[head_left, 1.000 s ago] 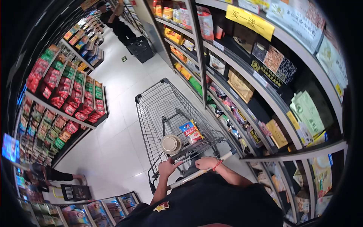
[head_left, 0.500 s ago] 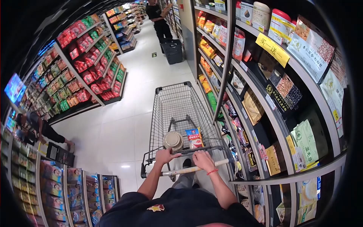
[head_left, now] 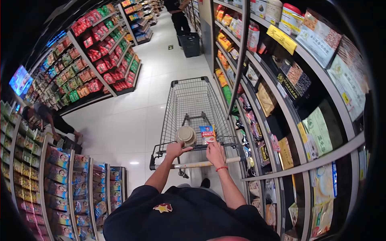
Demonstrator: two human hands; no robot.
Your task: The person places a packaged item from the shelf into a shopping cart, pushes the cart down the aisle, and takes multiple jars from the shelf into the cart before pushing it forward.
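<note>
A grey wire shopping cart (head_left: 165,120) stands in front of me, its handle bar (head_left: 193,165) nearest my body. My left hand (head_left: 176,150) is closed over the cart's rear rim, thumb pointing right. Just ahead of that hand sits a round, pale container with a lid (head_left: 185,134) inside the basket. My right hand (head_left: 216,154), with a red bracelet on the wrist, is curled over the same rim. Its fingertips lie close to the lower edge of a blue, white and red packet (head_left: 208,133); whether they touch it I cannot tell.
Shelves of bagged and canned goods (head_left: 293,80) line the right side, close to the cart. Racks of packets (head_left: 108,60) stand on the left. A person (head_left: 177,18) stands up the aisle by a dark bin (head_left: 189,44); another person (head_left: 50,118) bends at the left.
The cart and I have moved forward along the aisle. My right hand has turned, its fingers now pointing forward, nearer the packet. The person at the left is bent lower.
</note>
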